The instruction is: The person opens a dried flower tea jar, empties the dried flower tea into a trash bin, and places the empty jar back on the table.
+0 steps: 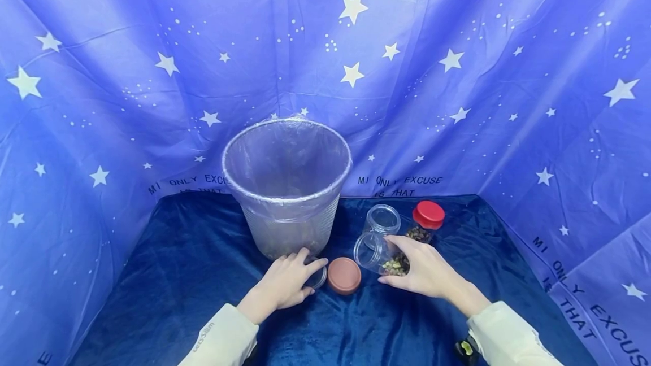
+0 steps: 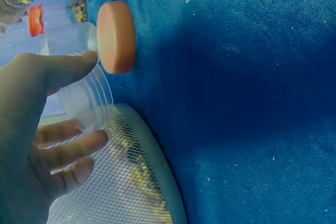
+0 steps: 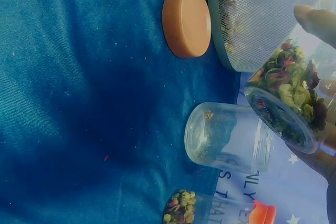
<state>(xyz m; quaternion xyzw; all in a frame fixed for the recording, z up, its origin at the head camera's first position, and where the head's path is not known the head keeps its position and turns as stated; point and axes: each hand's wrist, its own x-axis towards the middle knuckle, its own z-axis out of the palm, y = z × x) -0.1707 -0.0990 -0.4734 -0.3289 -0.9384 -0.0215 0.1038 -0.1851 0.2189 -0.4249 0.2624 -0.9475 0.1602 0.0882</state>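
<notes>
Head view, nearest first: two pale sleeves (image 1: 224, 335) reach in over a dark blue cloth (image 1: 178, 292). The left hand (image 1: 286, 281) holds a clear ridged piece (image 2: 95, 95) between thumb and fingers, low in front of the bin; whether it is a lid or a small pot, I cannot tell. The right hand (image 1: 427, 271) grips a clear jar (image 1: 380, 253) around its side, lifted and tilted with the mouth toward the left. Dried flower pieces (image 3: 294, 85), yellow-green and dark red, lie toward the base of that jar. Between the hands, just beside the ridged piece, a terracotta-coloured lid (image 1: 344, 275) rests flat on the cloth. Beyond the left hand stands a mesh bin (image 1: 292, 231), a see-through liner folded over its rim; similar bits show through its lower wall. Behind the tilted jar, a second clear jar (image 3: 226, 137) stands upright, crumbs near its base. Near it, farther right, is a red-capped jar (image 1: 429, 216) partly filled with dried pieces. A blue-violet curtain (image 1: 277, 44) with white stars closes the back.
</notes>
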